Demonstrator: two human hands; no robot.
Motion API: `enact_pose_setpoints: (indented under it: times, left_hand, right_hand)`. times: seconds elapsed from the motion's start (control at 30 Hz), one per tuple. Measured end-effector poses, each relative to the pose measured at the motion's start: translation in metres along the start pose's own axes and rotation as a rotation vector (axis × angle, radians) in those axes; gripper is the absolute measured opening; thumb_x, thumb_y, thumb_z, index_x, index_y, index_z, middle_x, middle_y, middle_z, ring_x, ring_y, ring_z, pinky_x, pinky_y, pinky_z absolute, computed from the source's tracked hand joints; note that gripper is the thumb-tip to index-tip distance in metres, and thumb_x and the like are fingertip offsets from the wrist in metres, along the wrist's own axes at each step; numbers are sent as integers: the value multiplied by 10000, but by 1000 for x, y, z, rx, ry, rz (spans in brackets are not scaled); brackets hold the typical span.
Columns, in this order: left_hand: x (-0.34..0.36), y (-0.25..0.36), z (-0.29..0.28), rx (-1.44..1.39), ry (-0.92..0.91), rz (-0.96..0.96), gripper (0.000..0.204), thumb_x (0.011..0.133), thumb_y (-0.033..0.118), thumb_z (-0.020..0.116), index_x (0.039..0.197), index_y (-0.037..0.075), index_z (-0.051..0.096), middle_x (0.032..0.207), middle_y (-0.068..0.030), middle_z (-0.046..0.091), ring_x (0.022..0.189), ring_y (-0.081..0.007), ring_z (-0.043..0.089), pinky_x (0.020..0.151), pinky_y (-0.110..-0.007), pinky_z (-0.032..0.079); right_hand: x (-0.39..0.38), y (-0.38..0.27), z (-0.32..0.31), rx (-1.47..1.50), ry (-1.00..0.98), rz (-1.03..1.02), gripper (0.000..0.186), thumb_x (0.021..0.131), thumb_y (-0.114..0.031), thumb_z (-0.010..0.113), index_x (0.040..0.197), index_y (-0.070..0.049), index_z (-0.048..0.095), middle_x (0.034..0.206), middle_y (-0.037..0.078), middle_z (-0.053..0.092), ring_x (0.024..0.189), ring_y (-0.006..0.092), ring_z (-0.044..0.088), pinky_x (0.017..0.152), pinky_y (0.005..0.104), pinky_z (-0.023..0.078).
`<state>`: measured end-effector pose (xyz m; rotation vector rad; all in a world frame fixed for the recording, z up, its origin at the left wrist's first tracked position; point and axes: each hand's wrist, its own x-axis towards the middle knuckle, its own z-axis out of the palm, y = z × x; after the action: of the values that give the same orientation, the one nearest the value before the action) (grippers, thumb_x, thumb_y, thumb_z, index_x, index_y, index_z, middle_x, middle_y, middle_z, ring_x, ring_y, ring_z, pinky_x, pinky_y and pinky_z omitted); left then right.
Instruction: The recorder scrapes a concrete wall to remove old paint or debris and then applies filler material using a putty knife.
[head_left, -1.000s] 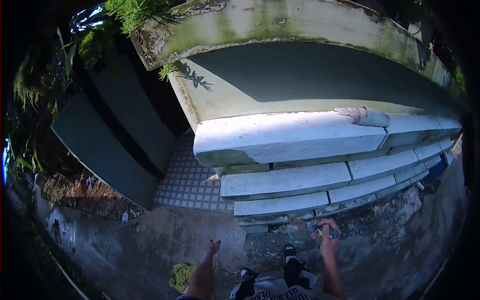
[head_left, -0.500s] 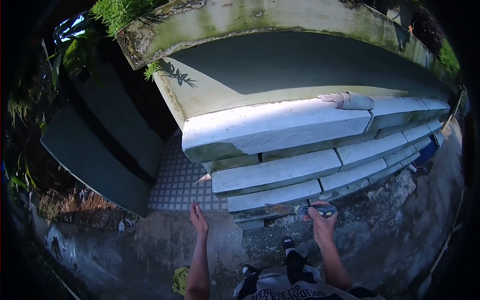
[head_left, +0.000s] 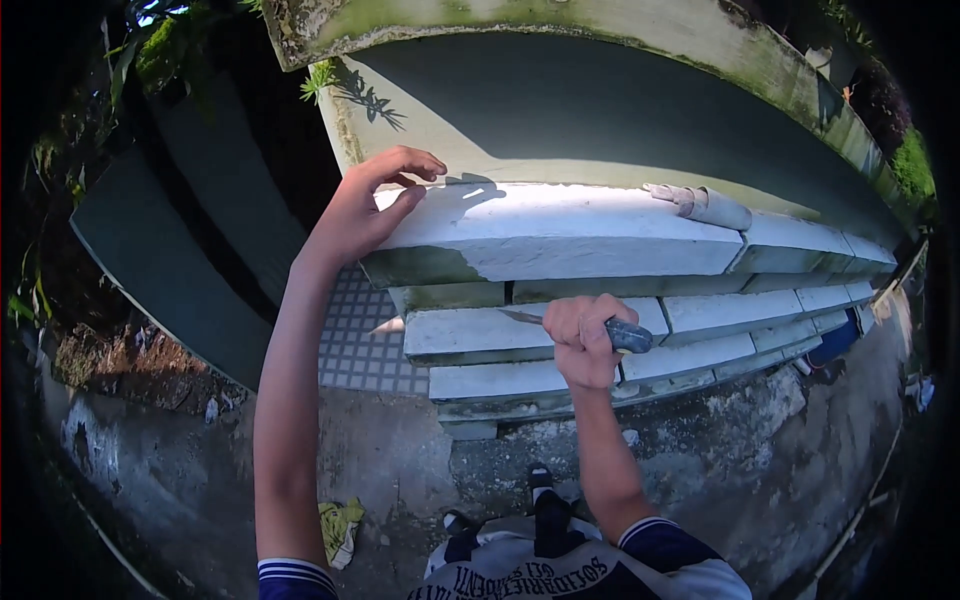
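Observation:
My left hand [head_left: 385, 200] is raised at the left end of the white top ledge [head_left: 590, 240], fingers curved and apart with nothing in them; whether its fingertips touch the surface I cannot tell. My right hand [head_left: 580, 340], lower and to the right, is closed round the dark handle of a putty knife [head_left: 630, 334], whose blade points left in front of the white middle step [head_left: 470, 330]. A wrinkled grey-white rolled item [head_left: 715, 210] lies on the top ledge, right of my left hand.
A mossy wall slab [head_left: 570, 22] overhangs the ledge. A dark green panel [head_left: 165, 250] stands left, beside a checkered tile floor [head_left: 370, 360]. A yellow cloth [head_left: 338, 530] lies on the concrete ground [head_left: 720, 470] by my feet. A blue object [head_left: 835, 340] sits at the far right.
My left hand has risen from low over the ground to the top ledge. My right hand has moved up and left with the putty knife, turning it as it goes.

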<state>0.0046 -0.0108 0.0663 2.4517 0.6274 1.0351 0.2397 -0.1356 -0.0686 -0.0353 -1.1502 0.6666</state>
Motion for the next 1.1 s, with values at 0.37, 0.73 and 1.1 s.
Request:
enact_pose_setpoints:
  times: [0.37,0.73,1.1]
  left_hand:
    - [-2,-33,17,-179,96,-172,193,956,-4,601,1140,10,661,1207,-83,640,1175,-164,602,1101,-351,458]
    - [-3,-27,17,-43,76,-229,211,939,-24,588,1121,31,679,1193,-68,633,1168,-175,609,1071,-347,487]
    - [2,-28,14,-16,63,-207,221,928,-46,592,1113,27,688,1186,-73,635,1159,-184,615,1063,-356,498]
  right_hand:
    - [11,26,0,54,117,-316,290,953,-95,516,703,-105,370,475,1,360,368,106,264,381,303,245]
    - [2,22,1,99,3,-308,329,936,-107,583,677,-79,381,458,12,404,337,125,326,351,294,343]
    - [2,32,-14,243,112,-376,322,905,-95,595,665,-74,382,468,22,384,355,139,324,363,317,321]
